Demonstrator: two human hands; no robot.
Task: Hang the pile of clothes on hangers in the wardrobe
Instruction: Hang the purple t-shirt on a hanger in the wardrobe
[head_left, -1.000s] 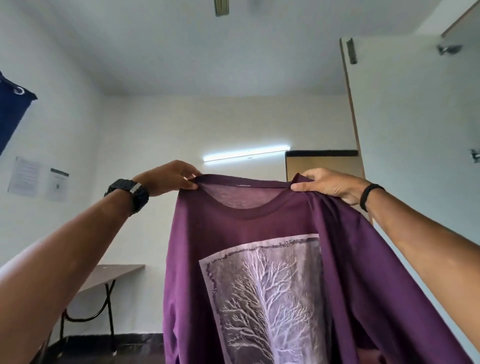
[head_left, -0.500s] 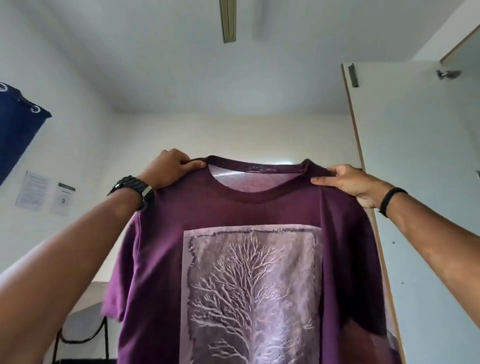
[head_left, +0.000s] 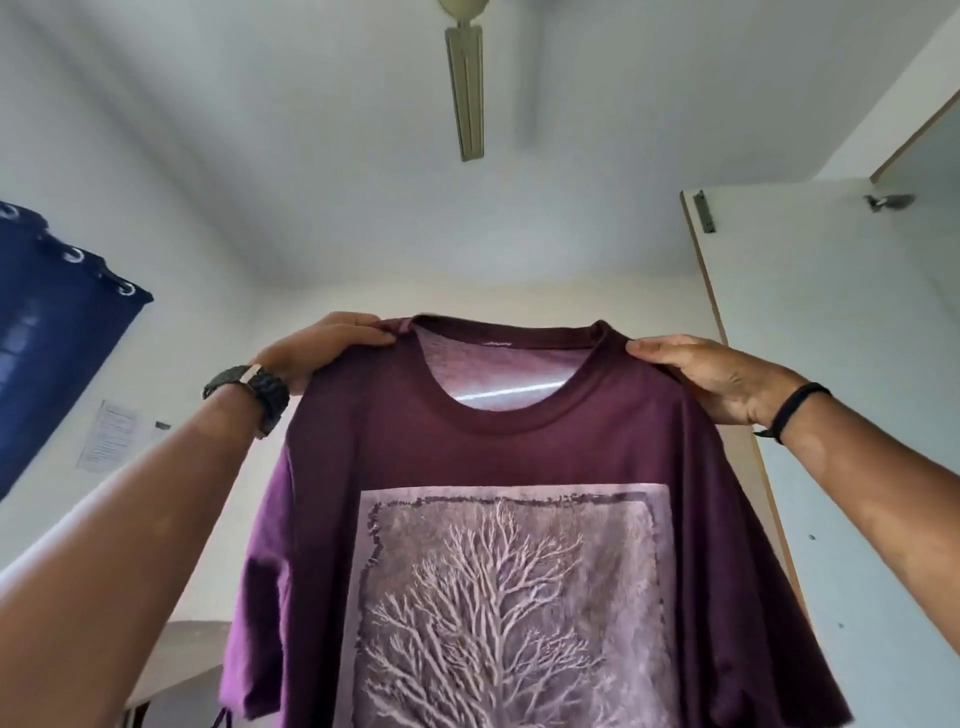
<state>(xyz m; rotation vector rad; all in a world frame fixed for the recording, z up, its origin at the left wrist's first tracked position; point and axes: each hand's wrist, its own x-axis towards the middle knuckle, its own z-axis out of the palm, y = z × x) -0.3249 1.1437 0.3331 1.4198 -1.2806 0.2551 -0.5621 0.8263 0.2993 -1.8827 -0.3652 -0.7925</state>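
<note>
A purple T-shirt (head_left: 509, 457) with a pale tree print hangs spread out in front of me, held up high. My left hand (head_left: 322, 345) pinches its left shoulder beside the collar. My right hand (head_left: 701, 374) pinches the right shoulder on the other side of the collar. The shirt's front faces me and its lower part runs out of the frame. No hanger shows in the view.
An open white wardrobe door (head_left: 841, 415) stands at the right behind my right arm. A ceiling fan blade (head_left: 466, 88) hangs overhead. A blue curtain (head_left: 47, 332) is at the left, and a table corner (head_left: 192, 654) sits low left.
Both hands have raised the shirt higher and drawn its shoulders apart, so it now hangs flat and spread. The view has tilted up toward the ceiling.
</note>
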